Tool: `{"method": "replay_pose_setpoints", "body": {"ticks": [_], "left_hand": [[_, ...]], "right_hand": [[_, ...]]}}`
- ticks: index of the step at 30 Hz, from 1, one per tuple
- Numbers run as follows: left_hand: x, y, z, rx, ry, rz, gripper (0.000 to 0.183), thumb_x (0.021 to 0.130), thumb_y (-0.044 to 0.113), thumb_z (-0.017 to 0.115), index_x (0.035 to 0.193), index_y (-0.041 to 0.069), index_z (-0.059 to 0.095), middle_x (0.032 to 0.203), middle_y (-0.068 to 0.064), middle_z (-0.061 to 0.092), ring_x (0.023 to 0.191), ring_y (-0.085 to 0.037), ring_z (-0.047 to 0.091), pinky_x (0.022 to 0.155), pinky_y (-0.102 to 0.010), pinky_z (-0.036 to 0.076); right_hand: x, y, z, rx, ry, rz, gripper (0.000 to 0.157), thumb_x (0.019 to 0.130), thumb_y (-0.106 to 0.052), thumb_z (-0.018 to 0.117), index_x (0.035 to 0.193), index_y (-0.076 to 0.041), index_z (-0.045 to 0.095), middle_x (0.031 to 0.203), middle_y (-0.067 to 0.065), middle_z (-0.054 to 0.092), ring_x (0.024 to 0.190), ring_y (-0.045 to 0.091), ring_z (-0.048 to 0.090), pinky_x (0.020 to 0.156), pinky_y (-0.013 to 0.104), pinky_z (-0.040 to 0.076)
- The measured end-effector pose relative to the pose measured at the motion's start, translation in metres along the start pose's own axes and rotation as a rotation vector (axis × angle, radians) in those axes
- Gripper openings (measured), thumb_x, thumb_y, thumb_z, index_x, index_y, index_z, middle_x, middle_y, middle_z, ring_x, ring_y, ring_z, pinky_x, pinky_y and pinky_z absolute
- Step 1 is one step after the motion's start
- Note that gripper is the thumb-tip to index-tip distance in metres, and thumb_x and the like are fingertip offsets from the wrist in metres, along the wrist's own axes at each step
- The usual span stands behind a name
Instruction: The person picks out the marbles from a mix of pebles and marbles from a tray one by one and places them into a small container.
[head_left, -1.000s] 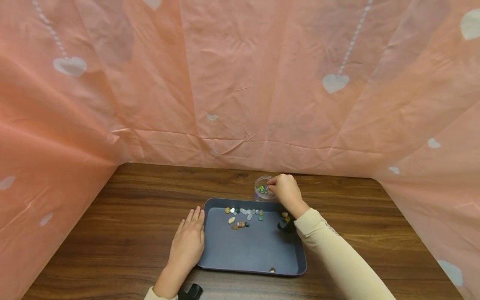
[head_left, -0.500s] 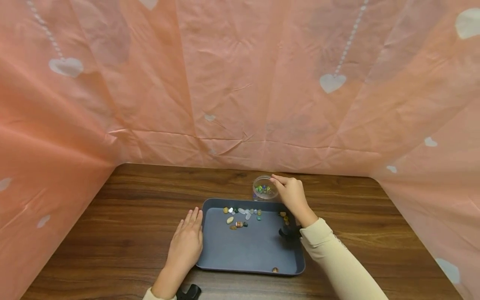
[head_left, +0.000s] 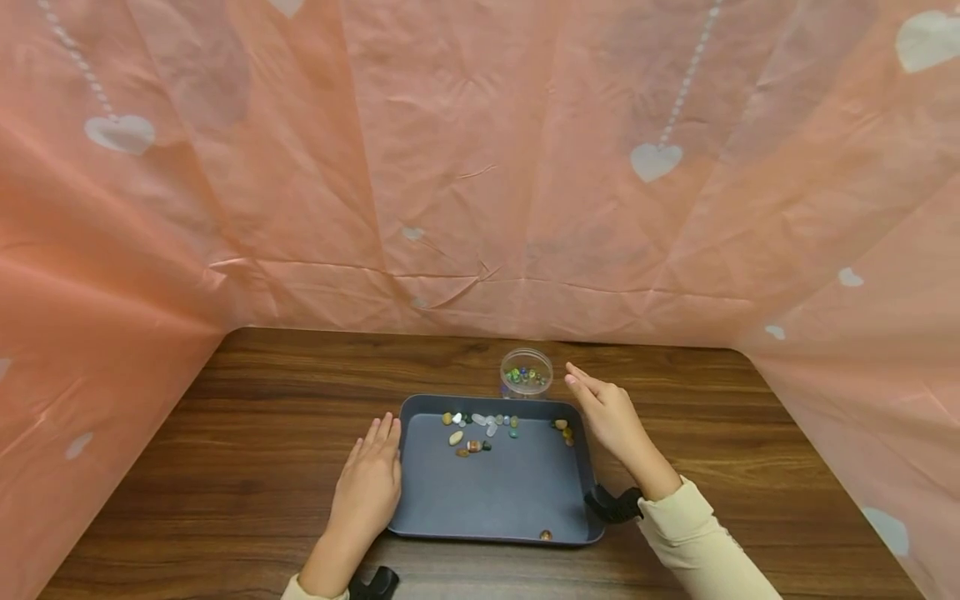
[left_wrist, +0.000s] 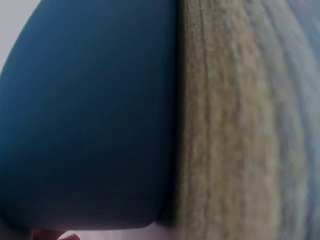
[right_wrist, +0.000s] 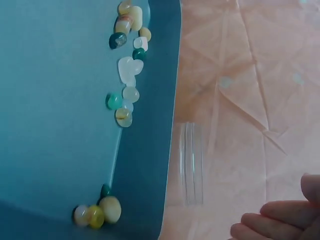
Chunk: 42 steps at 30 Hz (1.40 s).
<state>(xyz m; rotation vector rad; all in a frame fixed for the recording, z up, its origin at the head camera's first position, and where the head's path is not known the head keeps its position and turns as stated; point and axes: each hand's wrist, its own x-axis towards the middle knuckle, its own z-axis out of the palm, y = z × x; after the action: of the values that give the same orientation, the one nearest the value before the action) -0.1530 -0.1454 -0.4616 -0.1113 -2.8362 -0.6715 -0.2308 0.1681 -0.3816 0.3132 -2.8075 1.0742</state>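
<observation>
My left hand [head_left: 366, 487] lies along the left side of a dark blue-grey tray [head_left: 495, 500], fingers straight and resting at its rim. In the left wrist view the tray's outer wall [left_wrist: 90, 115] fills much of the frame. My right hand [head_left: 611, 417] hovers beside the tray's far right corner, fingers extended and holding nothing. Left of its fingertips stands a round clear plastic jar [head_left: 504, 385] with small green and blue glass marbles [head_left: 525, 377] inside. The right wrist view catches the right hand's fingers [right_wrist: 270, 225] near the jar's ridged rim [right_wrist: 192, 165].
Polished pebbles [head_left: 491, 420] in white, green and tan lie along the tray's far side. A small cluster [head_left: 566, 433] sits in its far right corner, and one brown stone [head_left: 546, 535] by the near edge. Pink cloth [head_left: 480, 208] walls surround the wooden table [head_left: 262, 467].
My right hand, fingertips together at the jar's opening earlier, has drawn back to the right and toward me, its fingers straightening. The left hand keeps its place at the tray.
</observation>
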Motion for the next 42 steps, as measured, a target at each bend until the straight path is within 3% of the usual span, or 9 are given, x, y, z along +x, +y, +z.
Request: {"method": "replay_pose_setpoints", "body": {"ticks": [1, 7, 11, 14, 24, 42], "left_hand": [[0.0, 0.0, 0.0, 0.0, 0.002, 0.001, 0.043, 0.1, 0.01, 0.051, 0.141, -0.005, 0.051, 0.15, -0.021, 0.047, 0.142, -0.038, 0.042, 0.114, -0.056, 0.035], [0.0, 0.001, -0.002, 0.003, -0.001, -0.001, 0.043, 0.1, 0.01, 0.051, 0.141, -0.005, 0.051, 0.151, -0.02, 0.046, 0.142, -0.037, 0.042, 0.113, -0.057, 0.035], [0.001, 0.003, -0.002, 0.007, 0.005, 0.007, 0.043, 0.1, 0.009, 0.051, 0.14, -0.005, 0.052, 0.15, -0.021, 0.047, 0.141, -0.038, 0.043, 0.113, -0.057, 0.036], [0.001, 0.003, -0.001, 0.006, 0.013, 0.009, 0.043, 0.1, 0.009, 0.051, 0.14, -0.005, 0.052, 0.15, -0.021, 0.047, 0.141, -0.038, 0.043, 0.113, -0.057, 0.036], [0.001, 0.002, 0.0, 0.016, 0.013, 0.006, 0.043, 0.1, 0.01, 0.051, 0.14, -0.006, 0.051, 0.15, -0.022, 0.046, 0.142, -0.039, 0.041, 0.113, -0.057, 0.036], [0.0, 0.001, -0.001, 0.018, -0.015, -0.002, 0.044, 0.1, 0.011, 0.05, 0.142, -0.004, 0.05, 0.152, -0.019, 0.045, 0.144, -0.038, 0.039, 0.115, -0.058, 0.033]], "right_hand": [[-0.003, 0.002, -0.002, -0.001, -0.016, -0.003, 0.046, 0.107, -0.029, 0.043, 0.141, 0.002, 0.052, 0.141, 0.019, 0.053, 0.124, 0.039, 0.059, 0.103, 0.056, 0.046], [-0.021, 0.01, -0.012, -0.016, -0.147, 0.011, 0.056, 0.109, -0.032, 0.037, 0.15, 0.006, 0.034, 0.157, 0.022, 0.031, 0.143, 0.042, 0.033, 0.116, 0.059, 0.028], [-0.032, 0.019, -0.013, -0.024, -0.238, 0.025, 0.063, 0.108, -0.035, 0.038, 0.153, 0.007, 0.023, 0.162, 0.026, 0.016, 0.15, 0.045, 0.014, 0.118, 0.063, 0.016], [-0.04, 0.027, -0.011, -0.036, -0.273, 0.017, 0.066, 0.107, -0.035, 0.04, 0.152, 0.01, 0.022, 0.162, 0.028, 0.012, 0.15, 0.048, 0.007, 0.117, 0.067, 0.01], [-0.065, 0.035, 0.004, -0.176, -0.352, -0.024, 0.074, 0.104, -0.032, 0.05, 0.155, 0.009, 0.014, 0.164, 0.027, 0.005, 0.15, 0.051, 0.0, 0.113, 0.074, 0.006], [-0.076, 0.033, 0.011, -0.211, -0.37, -0.023, 0.072, 0.105, -0.031, 0.048, 0.156, 0.006, 0.014, 0.164, 0.025, 0.008, 0.151, 0.047, 0.005, 0.116, 0.071, 0.008]]}}
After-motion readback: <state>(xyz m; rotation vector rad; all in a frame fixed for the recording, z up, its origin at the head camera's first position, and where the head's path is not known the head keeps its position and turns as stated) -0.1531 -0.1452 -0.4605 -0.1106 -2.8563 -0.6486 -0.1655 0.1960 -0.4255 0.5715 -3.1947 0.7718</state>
